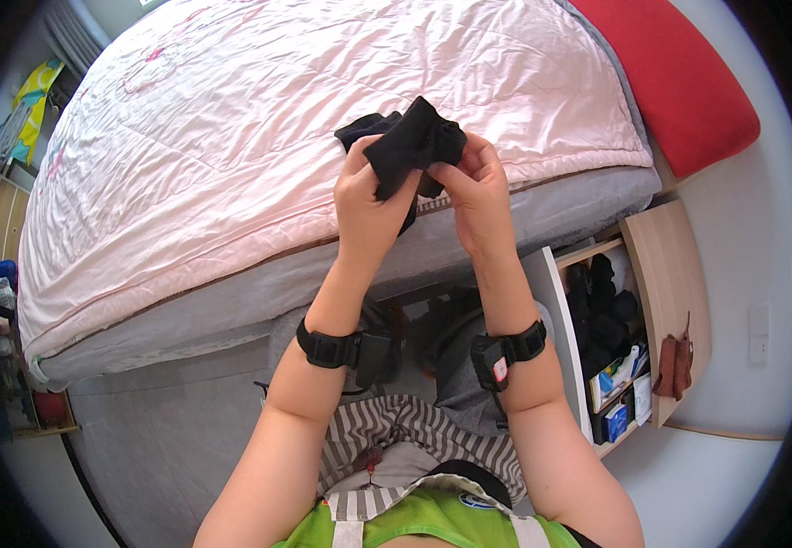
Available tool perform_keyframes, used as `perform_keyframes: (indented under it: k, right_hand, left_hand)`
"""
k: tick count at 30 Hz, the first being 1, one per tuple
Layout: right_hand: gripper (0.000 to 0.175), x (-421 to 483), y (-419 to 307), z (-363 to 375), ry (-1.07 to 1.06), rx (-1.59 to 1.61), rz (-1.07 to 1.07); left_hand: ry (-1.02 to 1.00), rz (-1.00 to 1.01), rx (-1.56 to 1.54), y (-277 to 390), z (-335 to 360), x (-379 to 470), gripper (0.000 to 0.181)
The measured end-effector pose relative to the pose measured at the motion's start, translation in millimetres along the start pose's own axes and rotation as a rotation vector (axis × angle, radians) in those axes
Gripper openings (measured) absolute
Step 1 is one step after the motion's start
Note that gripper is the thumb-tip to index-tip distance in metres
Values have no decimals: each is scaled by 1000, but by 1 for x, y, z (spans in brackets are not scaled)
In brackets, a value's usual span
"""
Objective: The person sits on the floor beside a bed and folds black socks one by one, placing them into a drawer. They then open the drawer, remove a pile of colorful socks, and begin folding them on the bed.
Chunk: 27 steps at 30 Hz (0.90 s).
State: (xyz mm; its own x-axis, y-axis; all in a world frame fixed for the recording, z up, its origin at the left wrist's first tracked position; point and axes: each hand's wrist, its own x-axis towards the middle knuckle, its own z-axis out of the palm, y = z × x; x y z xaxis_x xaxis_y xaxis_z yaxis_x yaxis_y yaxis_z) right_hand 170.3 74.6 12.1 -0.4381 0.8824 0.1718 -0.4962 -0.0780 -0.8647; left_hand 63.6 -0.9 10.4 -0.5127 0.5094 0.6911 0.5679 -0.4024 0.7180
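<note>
A black knitted cloth, apparently a pair of socks [415, 147], is held up between both hands in front of the bed. My left hand [370, 198] pinches its left and lower part between thumb and fingers. On the other side, my right hand [474, 185] grips the bunched right part, its thumb tip near the other thumb. A dark piece of the fabric sticks out behind the left fingers, and another part hangs below them. Both forearms wear black strapped devices. How the fabric is folded inside the hands is hidden.
A pink quilt [231, 109] covers the bed ahead. At right, an open drawer [567, 342] holds black bundled fabric [601, 301] and small boxes beside a wooden nightstand top [670, 274] with a brown pouch [674, 366]. A red cushion [683, 82] lies beyond.
</note>
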Motion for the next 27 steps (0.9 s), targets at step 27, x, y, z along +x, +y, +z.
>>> perform_keyframes:
  k: [27]
  right_hand:
    - [16, -1, -2, -2, 74, -933, -720]
  left_hand:
    - [-167, -518, -485, 0, -2, 2, 18]
